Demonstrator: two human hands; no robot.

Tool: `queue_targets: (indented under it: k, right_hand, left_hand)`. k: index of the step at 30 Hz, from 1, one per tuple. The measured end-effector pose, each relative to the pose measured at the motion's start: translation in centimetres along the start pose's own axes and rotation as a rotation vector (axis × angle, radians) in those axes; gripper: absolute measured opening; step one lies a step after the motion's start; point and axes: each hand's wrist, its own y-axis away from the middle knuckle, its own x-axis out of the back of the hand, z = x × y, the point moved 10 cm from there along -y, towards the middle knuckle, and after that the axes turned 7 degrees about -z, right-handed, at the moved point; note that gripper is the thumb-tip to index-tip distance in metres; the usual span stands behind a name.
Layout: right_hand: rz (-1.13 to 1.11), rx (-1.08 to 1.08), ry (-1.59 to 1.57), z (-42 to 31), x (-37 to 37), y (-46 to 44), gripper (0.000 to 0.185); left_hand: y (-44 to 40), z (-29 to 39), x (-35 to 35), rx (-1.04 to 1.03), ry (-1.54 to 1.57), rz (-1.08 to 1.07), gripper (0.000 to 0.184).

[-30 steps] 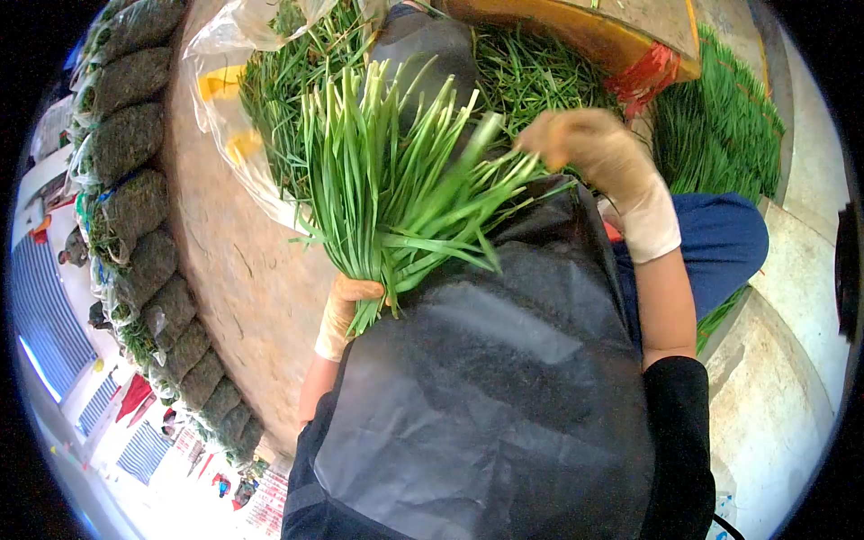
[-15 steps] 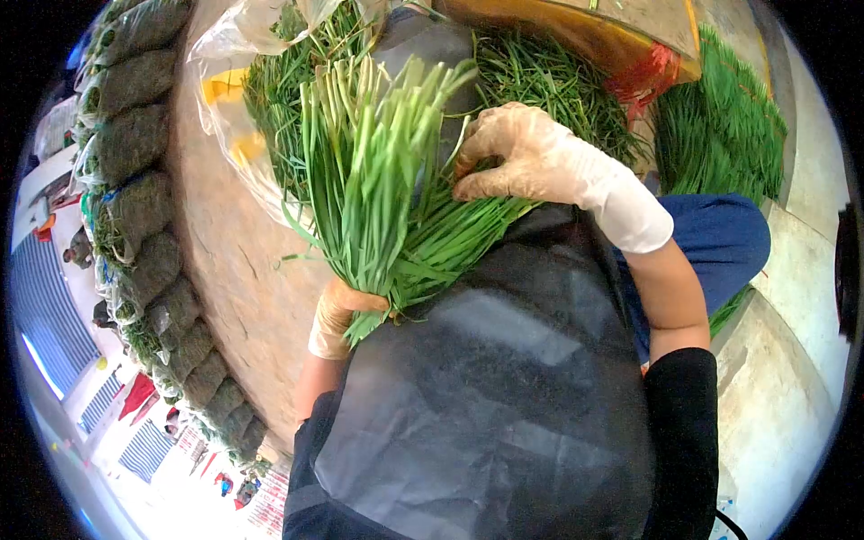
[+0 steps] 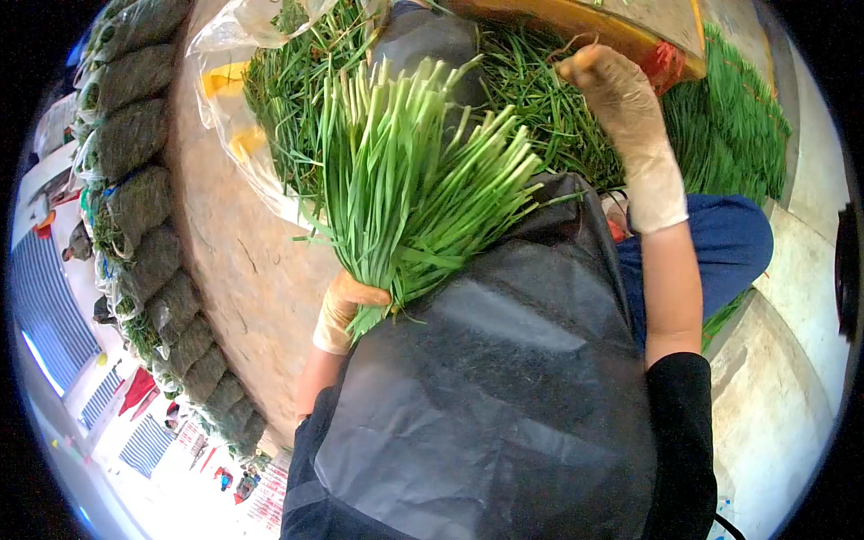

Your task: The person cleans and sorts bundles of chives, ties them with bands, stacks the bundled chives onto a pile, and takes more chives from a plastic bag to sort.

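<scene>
My left hand (image 3: 349,301), in a tan-stained glove, is closed around the leafy lower end of a bunch of garlic chives (image 3: 396,180). The pale cut ends fan out upward and to the right, above the black apron (image 3: 486,387) on my lap. My right hand (image 3: 621,103), gloved too, is raised at the upper right, apart from the bunch. Its fingers are drawn together, and a thin brownish strand shows by the fingertips. Whether they grip it is too small to tell. Beneath that hand lies a heap of loose, tangled greens (image 3: 549,108).
A clear plastic bag (image 3: 238,36) with more greens stands at the upper left. At the upper right are a yellow-edged board (image 3: 576,27), red strings (image 3: 664,67) and a pile of chives (image 3: 733,126). Packed dark bundles (image 3: 144,198) line the left; people are far behind.
My right hand has left the bunch and moved up and right, over the loose greens. The right part of the bunch now fans out with its pale ends showing. My left hand keeps its hold.
</scene>
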Motion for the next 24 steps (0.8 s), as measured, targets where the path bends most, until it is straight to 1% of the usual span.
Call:
queue_targets:
  k: [1,3,4,5,6,7,8,9,11,13,14,15,17,19,20,21,23,24]
  right_hand:
    - [-0.094,-0.305,0.351,0.1,-0.4,0.1,0.027]
    - [0.074,-0.126,1.527,-0.8,-0.2,0.4,0.032]
    - [0.062,-0.013,1.508,-4.3,-3.3,-0.6,0.038]
    - [0.035,-0.064,1.188,-5.4,-5.6,-0.9,0.043]
    - [-0.121,-0.1,0.977,-5.0,-8.3,-1.1,0.051]
    - [-0.198,-0.192,0.95,-4.4,-10.9,-1.2,0.06]
    - [-0.226,-0.169,0.992,-4.0,-13.0,-1.3,0.065]
    - [-0.245,-0.214,0.951,-2.2,-14.1,-1.0,0.04]
    - [-0.352,-0.468,0.473,1.5,-14.1,-0.7,0.033]
    - [-0.344,-0.408,0.177,0.0,-12.7,-0.7,0.024]
    - [-0.258,-0.358,0.182,-1.6,-11.3,-0.6,0.019]
    - [-0.178,-0.458,-0.118,0.4,-9.7,-0.5,0.023]
    - [-0.11,-0.362,-0.438,1.4,-5.8,-1.4,0.028]
    - [-0.035,-0.341,-0.444,2.2,-2.1,-1.6,0.031]
    - [-0.09,-0.508,0.308,2.7,-0.1,-1.3,0.033]
    - [-0.235,-0.642,0.614,6.8,1.0,-0.6,0.042]
    - [0.017,-0.384,1.651,1.1,-1.6,-2.0,0.052]
    - [-0.082,-0.104,1.391,0.0,-4.2,-2.9,0.057]
  left_hand:
    - [0.1,0.1,0.0,0.029,-0.008,-0.011,0.064]
    - [-0.1,0.0,0.0,0.053,-0.019,-0.024,0.065]
    - [-0.3,-0.1,0.1,0.047,-0.016,-0.025,0.066]
    - [-0.4,-0.4,0.2,0.046,-0.011,-0.027,0.067]
    - [-0.6,-0.9,0.4,0.056,-0.014,-0.028,0.067]
    - [-0.8,-1.2,0.4,0.058,-0.019,-0.049,0.067]
    - [-1.0,-1.0,0.0,0.054,-0.026,-0.065,0.068]
    - [-1.2,-0.8,-0.3,0.05,-0.032,-0.082,0.068]
    - [-0.6,-0.4,-0.6,0.035,-0.009,-0.067,0.067]
    - [-0.1,-0.2,-0.5,0.027,0.013,-0.053,0.066]
    - [0.1,-0.6,0.2,0.025,0.032,-0.023,0.066]
    - [0.3,-0.8,0.8,0.027,0.047,0.004,0.066]
    - [0.3,-1.4,1.3,0.066,0.051,-0.024,0.066]
    - [0.2,-2.0,2.4,0.05,0.067,-0.045,0.065]
    - [0.3,-2.1,3.0,0.061,0.064,-0.045,0.065]
    - [0.2,-2.4,3.4,0.057,0.064,-0.043,0.065]
    - [-0.3,-2.1,3.6,-0.008,0.017,-0.098,0.065]
    - [-0.5,-1.8,3.5,-0.028,0.001,-0.116,0.065]
